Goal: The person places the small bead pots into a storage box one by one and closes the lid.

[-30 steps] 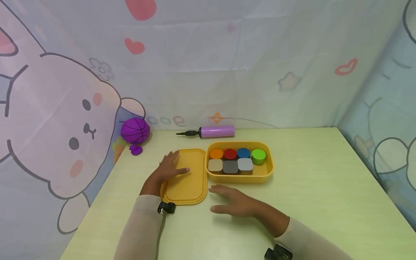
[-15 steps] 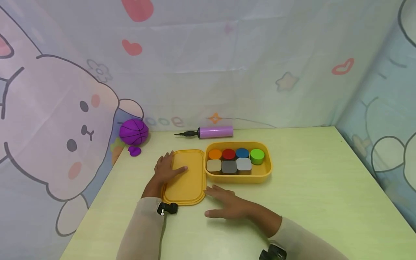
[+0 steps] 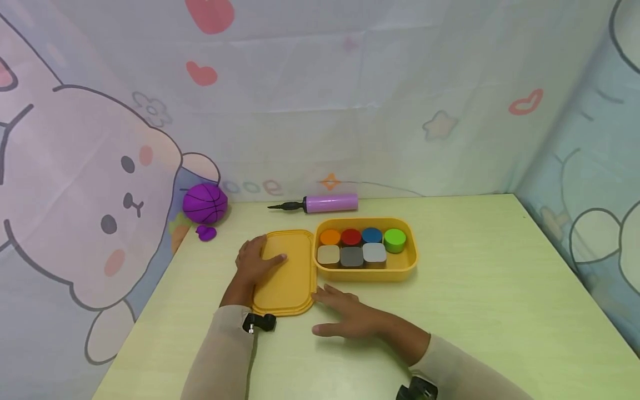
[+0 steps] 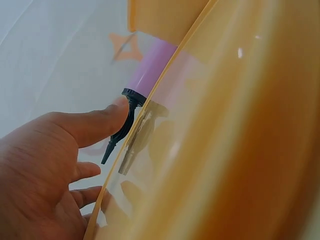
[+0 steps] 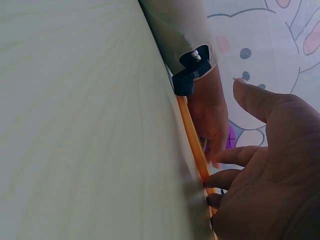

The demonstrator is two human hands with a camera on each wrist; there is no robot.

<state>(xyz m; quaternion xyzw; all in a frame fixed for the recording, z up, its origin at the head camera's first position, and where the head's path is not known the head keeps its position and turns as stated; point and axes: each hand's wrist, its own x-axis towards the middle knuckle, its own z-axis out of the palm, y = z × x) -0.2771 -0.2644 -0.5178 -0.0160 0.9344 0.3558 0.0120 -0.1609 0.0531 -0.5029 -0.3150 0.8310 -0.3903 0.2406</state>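
A flat yellow lid (image 3: 287,272) lies on the table, its long side against the yellow box (image 3: 400,274). My left hand (image 3: 252,265) is at the lid's left edge, fingers along the side and thumb extended over the top; in the left wrist view the lid (image 4: 240,150) fills the right half. Near the lid's front right corner is my right hand (image 3: 352,318), its fingers extended and thumb held apart. The right wrist view shows these fingertips close to the lid's orange-looking edge (image 5: 192,135); whether they all touch it, I cannot tell.
Inside the box stand several small pots, among them an orange one (image 3: 330,237), a green one (image 3: 395,241) and a grey one (image 3: 351,256). Behind lies a purple hand pump (image 3: 330,203). A purple ball (image 3: 205,204) and a small purple duck (image 3: 206,233) sit at the back left.
My right hand has moved slightly left to the lid's corner. My left fingers have drawn in along the lid's left edge. The whole view has shifted a little; the box stays put.
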